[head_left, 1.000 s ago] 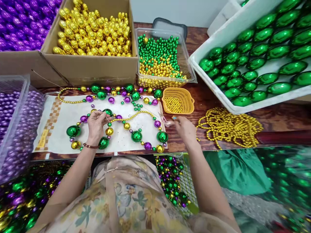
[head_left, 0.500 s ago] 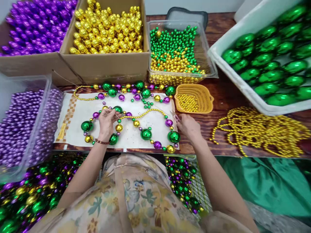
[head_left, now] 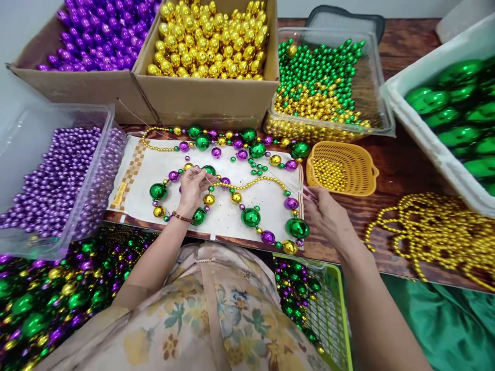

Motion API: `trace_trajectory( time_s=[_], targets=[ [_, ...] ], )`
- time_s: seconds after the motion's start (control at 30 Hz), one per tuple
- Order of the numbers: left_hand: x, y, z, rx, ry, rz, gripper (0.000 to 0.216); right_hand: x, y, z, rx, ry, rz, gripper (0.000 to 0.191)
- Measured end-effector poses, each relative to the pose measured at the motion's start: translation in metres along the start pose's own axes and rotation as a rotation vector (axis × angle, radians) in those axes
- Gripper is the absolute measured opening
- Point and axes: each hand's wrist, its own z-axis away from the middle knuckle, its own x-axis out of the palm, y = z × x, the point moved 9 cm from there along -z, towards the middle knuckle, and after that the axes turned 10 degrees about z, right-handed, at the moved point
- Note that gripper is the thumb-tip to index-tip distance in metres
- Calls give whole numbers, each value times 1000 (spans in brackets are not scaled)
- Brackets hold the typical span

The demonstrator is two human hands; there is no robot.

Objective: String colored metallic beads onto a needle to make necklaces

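Note:
My left hand is closed in a pinch on a thin thread at the upper part of a bead necklace. The necklace lies in loops on a white cloth, with large green, purple and gold balls and a run of small gold beads. At the cloth's right edge, my right hand is closed round a slim pink-and-pale tool, too blurred to name. A fine thread crosses near its tip. Behind the left hand lies a second bead necklace, and small loose green beads sit just in front of it.
Cardboard boxes of purple and gold balls stand behind. Around the cloth are a tub of purple beads, a green-and-gold bead tub, a yellow basket, gold strands and a foam box.
The view has turned left, so the scene sits further right. My right hand has shifted slightly right of the cloth edge with the tool. My left hand keeps its pinch in place.

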Motion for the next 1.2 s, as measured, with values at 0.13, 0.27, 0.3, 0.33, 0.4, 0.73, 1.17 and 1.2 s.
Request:
trace_trajectory(
  time_s=[0.13, 0.27, 0.3, 0.33, 0.4, 0.73, 1.17, 1.2],
  targets=[
    [3, 2, 1, 7, 7, -6, 36, 10, -100, -23, -301, -197, -269, 42],
    [5, 5, 2, 24, 7, -32, 37, 26, -167, -52, -497, -372, -418, 42],
    [6, 6, 2, 29, 4, -37, 38, 30, -174, -58, -513, -414, -441, 43],
    [6, 6, 2, 32, 1, -43, 39, 33, -179, -63, -521, -453, -457, 44],
    [7, 6, 2, 37, -5, -53, 40, 36, -183, -70, -514, -511, -475, 47],
    [11, 7, 2, 34, -28, -48, 44, 44, -190, -75, -443, -654, -534, 48],
    [11, 4, 2, 23, -43, -77, 44, 56, -184, -80, -326, -804, -641, 34],
    [11, 4, 1, 23, -41, -76, 44, 57, -185, -80, -336, -805, -643, 34]
  ],
)
